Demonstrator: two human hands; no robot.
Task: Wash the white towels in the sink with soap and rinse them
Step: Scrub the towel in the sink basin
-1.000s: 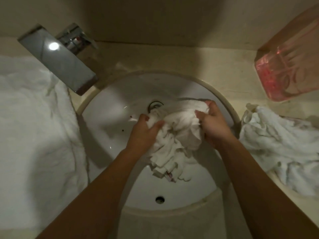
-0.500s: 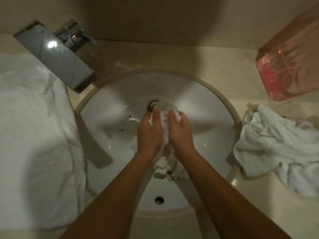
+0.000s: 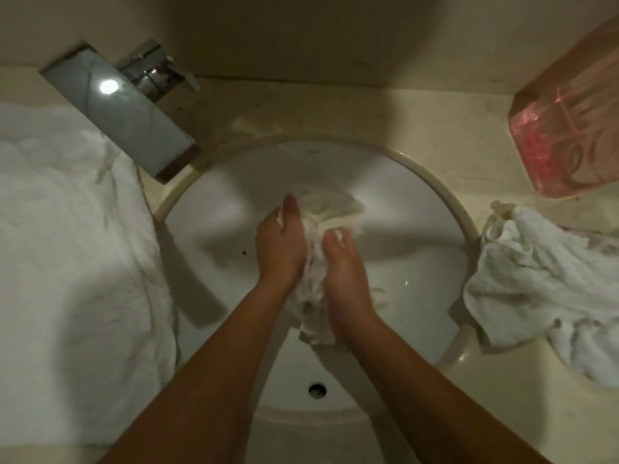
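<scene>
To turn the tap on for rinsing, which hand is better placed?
Probably the left hand: the tap stands at the basin's left rear. The right hand would cross over the towel.

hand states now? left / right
Left hand: closed, gripping the white towel over the sink.
Right hand: closed, gripping the same towel.
</scene>
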